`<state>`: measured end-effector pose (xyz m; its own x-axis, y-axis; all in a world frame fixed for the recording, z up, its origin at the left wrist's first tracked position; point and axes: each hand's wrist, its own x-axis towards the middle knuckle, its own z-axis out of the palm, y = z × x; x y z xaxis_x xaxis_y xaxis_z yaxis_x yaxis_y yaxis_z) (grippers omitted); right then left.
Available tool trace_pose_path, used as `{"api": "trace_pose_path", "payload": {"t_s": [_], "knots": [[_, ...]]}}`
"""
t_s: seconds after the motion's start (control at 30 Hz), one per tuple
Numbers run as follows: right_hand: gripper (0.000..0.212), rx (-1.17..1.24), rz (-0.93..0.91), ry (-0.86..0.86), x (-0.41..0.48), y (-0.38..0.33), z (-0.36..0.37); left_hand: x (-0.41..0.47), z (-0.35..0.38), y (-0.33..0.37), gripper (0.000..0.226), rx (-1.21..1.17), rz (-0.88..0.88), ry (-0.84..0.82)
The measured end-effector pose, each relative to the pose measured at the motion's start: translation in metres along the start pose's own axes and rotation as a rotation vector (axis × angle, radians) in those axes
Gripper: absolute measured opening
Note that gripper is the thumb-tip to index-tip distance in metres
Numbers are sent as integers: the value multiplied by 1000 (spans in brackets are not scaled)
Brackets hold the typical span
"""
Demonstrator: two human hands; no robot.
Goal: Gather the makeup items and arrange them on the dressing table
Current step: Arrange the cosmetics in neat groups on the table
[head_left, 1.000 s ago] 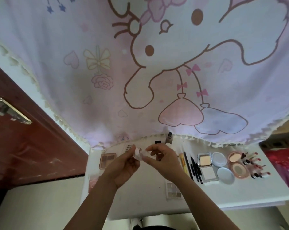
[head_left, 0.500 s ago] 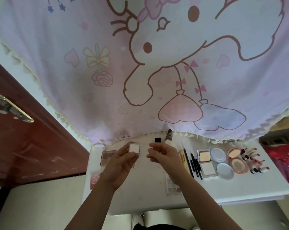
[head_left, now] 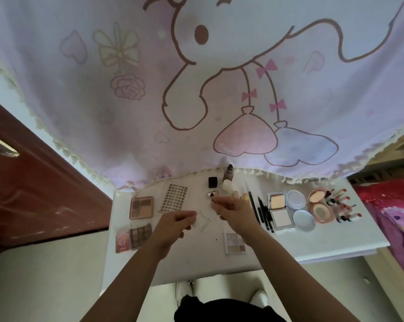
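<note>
1. The left hand (head_left: 175,223) is pinching a small clear compact (head_left: 201,220) by its left edge, with the fingers curled onto it. The compact is sitting over the middle of the dressing table (head_left: 312,240). Whether it is resting on the top or being held just off it is unclear.
2. The compact is lying directly right of the left hand and just front-left of the right hand (head_left: 233,209). It is between the two, and the left hand is the one carrying it. Its lid is standing ajar, opening toward the right hand.
3. The right hand is hovering nearer the back edge. Its fingertips are drawn narrow beside a silver pebble-shaped item (head_left: 212,195). I cannot tell whether they are pinching anything.
4. The bare patch in front of the dotted sheet (head_left: 174,197) is looking like the likeliest place to set the compact down. That patch is lying between the eyeshadow palette (head_left: 141,207) near the left edge and the pencils (head_left: 262,209).
</note>
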<state>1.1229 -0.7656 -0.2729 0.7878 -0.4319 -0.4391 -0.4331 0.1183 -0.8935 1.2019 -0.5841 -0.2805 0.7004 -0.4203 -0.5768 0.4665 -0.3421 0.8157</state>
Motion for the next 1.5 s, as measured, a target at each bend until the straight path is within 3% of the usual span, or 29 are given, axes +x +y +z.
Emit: {"api": "trace_pose_path", "payload": {"t_s": [0.1,0.23,0.4,0.53,0.67,0.8,1.07,1.27,1.37,1.5], "knots": [[33,-34,82,-18,6,26,-2,11,12,-26,17,39,-74,-16],[44,-122,223,-17,9,68,-5,26,36,-64,15,-95,-220,90],[41,-173,380,-53,6,99,-4,37,59,-95,10,-145,-333,182],[45,-100,402,-73,9,114,-4,43,64,-110,8,-31,-347,204],[38,-51,472,-45,10,125,-5,46,63,-121,13,299,-257,228],[41,-79,485,-64,12,126,-6,45,61,-117,12,339,-240,204],[33,-396,309,-85,26,96,3,43,17,-102,25,646,-68,232],[30,-519,175,-157,49,71,44,41,-42,-100,27,776,76,557],[33,-626,86,-248,55,70,76,36,-73,-104,28,816,-2,656],[48,-849,-64,-487,59,72,123,25,-113,-128,52,899,-45,579]]}}
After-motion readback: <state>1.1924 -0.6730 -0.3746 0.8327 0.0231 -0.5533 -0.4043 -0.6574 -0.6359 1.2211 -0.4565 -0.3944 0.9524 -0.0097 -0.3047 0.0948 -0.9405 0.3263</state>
